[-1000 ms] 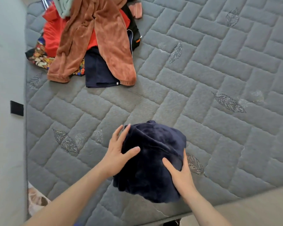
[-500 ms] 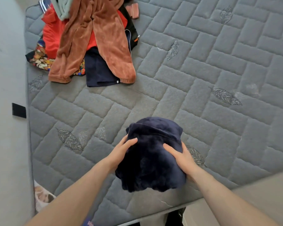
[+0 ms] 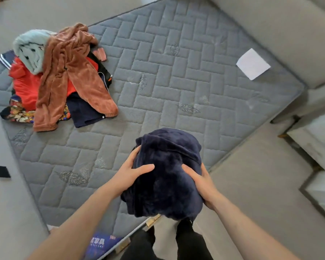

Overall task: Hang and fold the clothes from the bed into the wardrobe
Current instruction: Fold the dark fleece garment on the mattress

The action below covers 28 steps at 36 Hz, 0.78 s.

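A folded dark navy fleece garment (image 3: 167,173) is lifted above the near edge of the grey quilted mattress (image 3: 176,87). My left hand (image 3: 129,175) grips its left side, thumb on top and fingers tucked under. On the other side my right hand (image 3: 200,182) grips it, thumb on the front. A heap of clothes (image 3: 51,79) lies at the mattress's far left: a rust-brown fleece piece (image 3: 73,76) on top, with red, pale teal, dark navy and patterned items under it. No wardrobe is in view.
A white sheet of paper (image 3: 252,63) lies near the mattress's far right corner. Grey floor surrounds the bed. Pale furniture (image 3: 315,145) stands at the right edge. My dark-trousered legs (image 3: 167,243) are below, beside the bed's near edge.
Both hands closed around the navy bundle and lifted it off the mattress toward me. The view swung back and to the right, revealing the bed's right corner and floor.
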Each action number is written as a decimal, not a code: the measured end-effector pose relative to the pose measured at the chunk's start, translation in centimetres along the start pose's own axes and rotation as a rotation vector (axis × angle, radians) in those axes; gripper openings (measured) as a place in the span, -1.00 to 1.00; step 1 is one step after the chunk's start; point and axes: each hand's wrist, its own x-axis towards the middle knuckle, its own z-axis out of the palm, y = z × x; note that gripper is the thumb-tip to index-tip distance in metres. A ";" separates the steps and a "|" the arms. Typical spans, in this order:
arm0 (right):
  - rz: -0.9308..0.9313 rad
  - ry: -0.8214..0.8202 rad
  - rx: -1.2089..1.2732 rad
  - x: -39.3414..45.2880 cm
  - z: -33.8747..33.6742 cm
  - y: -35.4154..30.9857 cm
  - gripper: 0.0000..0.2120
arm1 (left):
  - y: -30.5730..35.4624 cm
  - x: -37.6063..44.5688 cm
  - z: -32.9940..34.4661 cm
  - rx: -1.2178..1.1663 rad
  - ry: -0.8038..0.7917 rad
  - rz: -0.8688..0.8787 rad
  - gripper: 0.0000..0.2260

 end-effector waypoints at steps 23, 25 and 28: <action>-0.418 0.504 0.329 -25.8 -30.4 -3.6 -0.53 | 15.3 -2.6 40.8 0.418 -0.432 0.264 -0.43; -0.442 0.529 0.324 -27.9 -33.7 -3.6 -0.57 | 15.6 -3.0 45.1 0.441 -0.462 0.293 -0.44; -0.473 0.581 0.333 -30.8 -38.2 -3.4 -0.58 | 16.1 -3.7 51.0 0.460 -0.507 0.328 -0.46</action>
